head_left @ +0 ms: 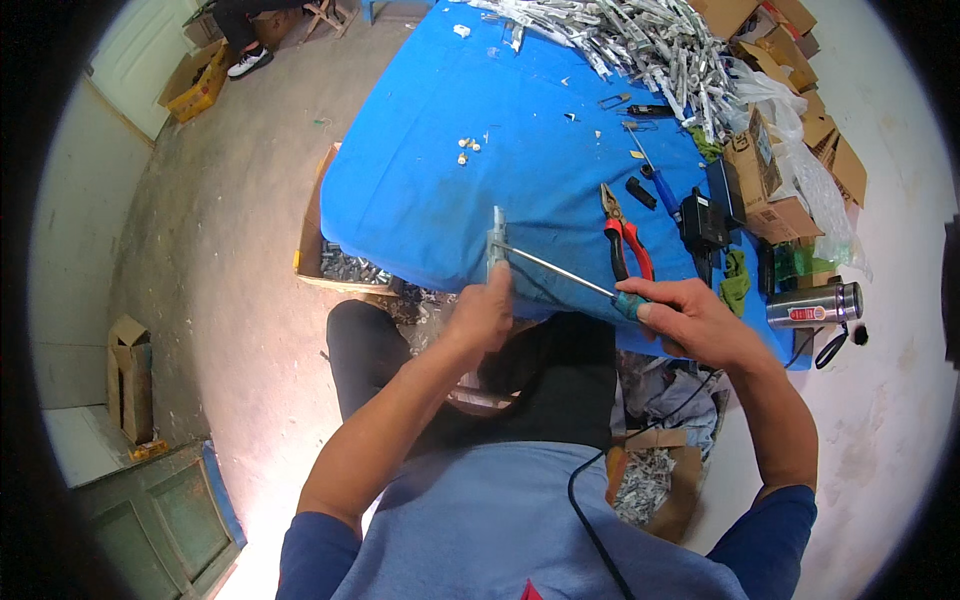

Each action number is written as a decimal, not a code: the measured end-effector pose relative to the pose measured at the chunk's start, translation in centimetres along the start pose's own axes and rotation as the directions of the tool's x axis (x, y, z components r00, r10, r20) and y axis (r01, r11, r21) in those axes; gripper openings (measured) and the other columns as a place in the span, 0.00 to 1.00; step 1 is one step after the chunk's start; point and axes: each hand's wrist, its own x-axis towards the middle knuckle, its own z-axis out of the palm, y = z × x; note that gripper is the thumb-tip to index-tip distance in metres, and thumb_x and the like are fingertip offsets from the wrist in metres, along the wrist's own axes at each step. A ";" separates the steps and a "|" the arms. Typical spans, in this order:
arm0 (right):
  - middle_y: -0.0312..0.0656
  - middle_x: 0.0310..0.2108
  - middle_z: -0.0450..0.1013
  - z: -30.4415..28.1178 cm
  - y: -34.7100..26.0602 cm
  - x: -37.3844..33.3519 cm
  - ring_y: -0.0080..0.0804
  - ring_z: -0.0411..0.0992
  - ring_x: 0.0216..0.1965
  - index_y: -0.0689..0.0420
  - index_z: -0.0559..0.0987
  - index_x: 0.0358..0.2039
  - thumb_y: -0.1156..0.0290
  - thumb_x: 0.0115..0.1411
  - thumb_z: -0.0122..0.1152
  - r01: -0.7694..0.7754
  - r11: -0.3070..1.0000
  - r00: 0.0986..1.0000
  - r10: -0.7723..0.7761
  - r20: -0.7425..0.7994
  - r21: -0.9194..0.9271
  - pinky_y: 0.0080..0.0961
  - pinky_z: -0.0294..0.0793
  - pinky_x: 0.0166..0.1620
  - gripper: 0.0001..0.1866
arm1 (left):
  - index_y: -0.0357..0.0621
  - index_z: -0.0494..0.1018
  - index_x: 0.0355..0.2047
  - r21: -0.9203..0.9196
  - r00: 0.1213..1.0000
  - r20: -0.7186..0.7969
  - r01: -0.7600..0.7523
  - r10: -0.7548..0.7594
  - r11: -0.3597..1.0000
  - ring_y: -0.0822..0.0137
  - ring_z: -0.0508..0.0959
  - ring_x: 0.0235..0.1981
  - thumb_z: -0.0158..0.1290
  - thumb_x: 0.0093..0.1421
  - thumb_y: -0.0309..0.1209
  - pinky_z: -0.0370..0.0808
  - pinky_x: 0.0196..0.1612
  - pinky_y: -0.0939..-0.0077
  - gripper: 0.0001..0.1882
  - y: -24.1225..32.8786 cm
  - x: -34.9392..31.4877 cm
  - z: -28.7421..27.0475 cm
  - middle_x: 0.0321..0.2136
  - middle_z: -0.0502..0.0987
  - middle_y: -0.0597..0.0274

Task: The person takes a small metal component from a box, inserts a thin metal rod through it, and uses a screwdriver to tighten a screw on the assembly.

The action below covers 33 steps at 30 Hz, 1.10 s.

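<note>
My left hand [482, 312] is closed around the lower end of a narrow grey-white metal part [497, 236], held upright at the near edge of the blue-covered table [420, 190]. A screwdriver [560, 271] with a green handle lies in my right hand [690, 318], its fingers wrapped round the handle. The long shaft slants to the left, and its tip meets the metal part just above my left fingers. Pliers [622, 236] with red and black handles rest just beyond my right hand.
A large pile of similar metal parts [640, 50] covers the table's far right. Along the right side are a blue-handled screwdriver [664, 190], a black adapter [704, 222], a steel flask [812, 306] and cardboard boxes [765, 180]. A box of small metal pieces [350, 268] stands below the table's left edge.
</note>
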 end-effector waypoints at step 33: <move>0.45 0.24 0.72 1.6 1.6 -3.1 0.39 0.72 0.26 0.54 0.77 0.52 0.69 0.61 0.56 0.199 0.847 0.930 -0.322 -0.179 -0.492 0.31 0.71 0.32 0.18 | 0.57 0.51 0.13 -0.145 0.962 0.264 0.113 -0.072 0.983 0.76 0.47 0.11 0.42 0.64 0.62 0.43 0.16 0.78 0.32 0.3 -0.4 0.0 0.11 0.50 0.75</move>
